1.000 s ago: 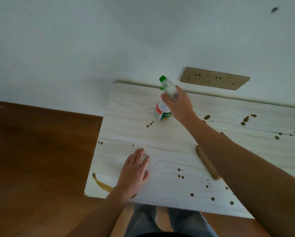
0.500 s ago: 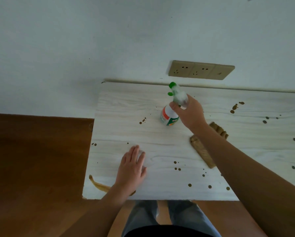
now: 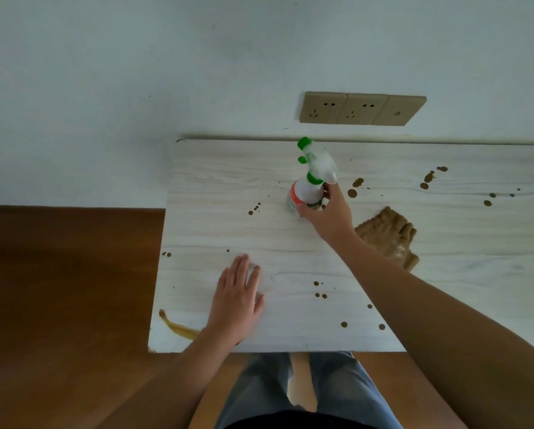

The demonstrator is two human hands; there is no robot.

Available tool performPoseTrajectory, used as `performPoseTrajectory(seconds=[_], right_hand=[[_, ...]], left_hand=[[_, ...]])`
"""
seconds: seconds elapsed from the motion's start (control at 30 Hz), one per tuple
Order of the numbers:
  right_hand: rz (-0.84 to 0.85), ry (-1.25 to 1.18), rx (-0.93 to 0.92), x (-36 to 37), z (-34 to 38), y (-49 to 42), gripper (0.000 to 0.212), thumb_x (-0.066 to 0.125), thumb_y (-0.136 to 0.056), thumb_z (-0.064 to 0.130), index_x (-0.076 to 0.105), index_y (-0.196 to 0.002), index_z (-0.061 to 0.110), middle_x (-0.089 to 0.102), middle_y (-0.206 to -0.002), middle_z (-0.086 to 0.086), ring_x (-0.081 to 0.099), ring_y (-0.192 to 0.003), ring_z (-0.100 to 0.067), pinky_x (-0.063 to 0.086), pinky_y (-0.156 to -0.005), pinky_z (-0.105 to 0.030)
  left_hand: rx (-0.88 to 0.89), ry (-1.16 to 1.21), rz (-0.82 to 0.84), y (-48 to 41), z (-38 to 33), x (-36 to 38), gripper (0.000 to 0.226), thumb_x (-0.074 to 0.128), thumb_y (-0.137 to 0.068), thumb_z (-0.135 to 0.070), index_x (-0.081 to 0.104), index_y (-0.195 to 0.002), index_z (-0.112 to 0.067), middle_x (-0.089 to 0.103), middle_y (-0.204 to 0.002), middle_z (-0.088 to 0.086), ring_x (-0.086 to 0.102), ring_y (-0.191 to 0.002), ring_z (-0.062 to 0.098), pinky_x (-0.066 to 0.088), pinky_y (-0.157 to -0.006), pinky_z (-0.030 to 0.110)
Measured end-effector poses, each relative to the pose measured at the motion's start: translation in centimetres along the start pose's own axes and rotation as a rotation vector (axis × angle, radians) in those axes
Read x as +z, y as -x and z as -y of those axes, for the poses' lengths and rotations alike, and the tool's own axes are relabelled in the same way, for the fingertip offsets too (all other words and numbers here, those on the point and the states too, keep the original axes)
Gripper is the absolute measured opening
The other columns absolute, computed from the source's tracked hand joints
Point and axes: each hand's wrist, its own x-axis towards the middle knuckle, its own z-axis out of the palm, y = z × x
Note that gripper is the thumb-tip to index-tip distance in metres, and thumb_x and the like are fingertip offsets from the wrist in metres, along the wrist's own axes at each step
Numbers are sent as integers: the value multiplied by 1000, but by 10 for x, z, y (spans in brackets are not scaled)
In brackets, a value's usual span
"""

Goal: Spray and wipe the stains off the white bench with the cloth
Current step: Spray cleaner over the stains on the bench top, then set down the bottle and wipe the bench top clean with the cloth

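Observation:
The white bench [image 3: 216,187] has brown stains scattered over it, with a cluster [image 3: 320,294] near the front and a long streak [image 3: 179,328] at its front left corner. A white spray bottle [image 3: 307,188] with a green nozzle stands upright toward the back, and my right hand [image 3: 327,212] is wrapped around its body. My left hand [image 3: 238,300] lies flat on the bench near the front edge, fingers apart, holding nothing. The brown cloth [image 3: 386,235] lies crumpled on the bench just right of my right wrist.
A beige triple wall socket plate [image 3: 361,109] sits on the white wall just behind the bench. Brown wooden floor [image 3: 64,289] lies to the left. My legs in blue jeans [image 3: 337,385] are below the front edge.
My right hand has slid from the bottle's trigger head down to its body, and the bottle now stands more upright. The view has shifted, showing more of the cloth. My left hand stays flat.

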Motion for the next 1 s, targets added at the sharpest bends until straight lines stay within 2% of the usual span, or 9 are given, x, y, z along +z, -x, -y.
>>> performPoseTrajectory(seconds=[0.13, 0.3, 0.4, 0.5, 0.6, 0.67, 0.77, 0.9, 1.0], right_hand=[[-23, -1, -26, 9, -5, -9, 72, 83, -73, 48, 48, -131, 26, 61, -121, 7, 60, -107, -13, 55, -89, -32], [68, 189, -17, -7, -20, -2, 79, 76, -82, 36, 37, -148, 22, 50, -144, -1, 48, -131, -21, 44, -109, -42], [80, 272, -19, -32, -40, 25, 70, 69, -90, 35, 36, -150, 22, 44, -150, 1, 41, -138, -17, 38, -114, -40], [21, 284, -17, -65, -65, 52, 58, 66, -92, 35, 46, -145, 22, 50, -144, 4, 43, -135, -14, 38, -113, -38], [-60, 285, 61, -103, -97, 68, 54, 66, -91, 33, 50, -140, 21, 54, -138, 2, 50, -127, -18, 42, -105, -39], [-91, 295, 131, -127, -118, 69, 52, 65, -92, 31, 50, -140, 19, 55, -135, 0, 55, -121, -21, 48, -99, -40], [-110, 280, 293, -154, -140, 57, 56, 66, -92, 34, 48, -142, 15, 53, -137, -7, 54, -122, -25, 45, -96, -38], [-82, 170, 372, -173, -153, 32, 60, 70, -89, 36, 47, -141, 15, 60, -129, -4, 61, -110, -21, 49, -93, -37], [23, 115, 350, -166, -148, 16, 58, 72, -88, 32, 49, -137, 14, 65, -114, 0, 63, -100, -20, 51, -89, -36]], left_hand=[[-15, 25, 27, 1, -2, 0, 68, 43, -101, -49, 33, -158, -13, 20, -169, 18, 19, -158, 35, 33, -123, 51], [-7, 33, 22, 2, -1, 0, 67, 48, -99, -48, 37, -155, -12, 25, -168, 20, 24, -156, 36, 36, -121, 52], [-55, 77, -3, 0, -9, -5, 63, 55, -98, -45, 44, -150, -11, 31, -165, 19, 29, -154, 36, 38, -120, 52], [-82, 126, -72, -6, -29, -10, 55, 55, -99, -40, 50, -144, -10, 42, -159, 18, 39, -149, 36, 40, -118, 52], [-17, 119, -80, -12, -54, -5, 54, 53, -99, -39, 52, -144, -9, 45, -157, 18, 43, -146, 36, 41, -117, 51], [15, 96, -66, -13, -69, 2, 54, 51, -100, -40, 52, -143, -9, 45, -157, 20, 44, -146, 37, 42, -116, 51], [-28, 98, -49, -10, -86, 11, 57, 57, -97, -40, 51, -144, -7, 41, -160, 21, 38, -149, 38, 40, -117, 51], [-106, 104, -41, -11, -102, 12, 60, 60, -97, -39, 47, -146, -8, 35, -163, 19, 30, -153, 37, 36, -120, 53], [-98, 76, -48, -11, -101, 13, 58, 51, -100, -43, 47, -147, -8, 35, -163, 19, 30, -153, 36, 37, -119, 52]])
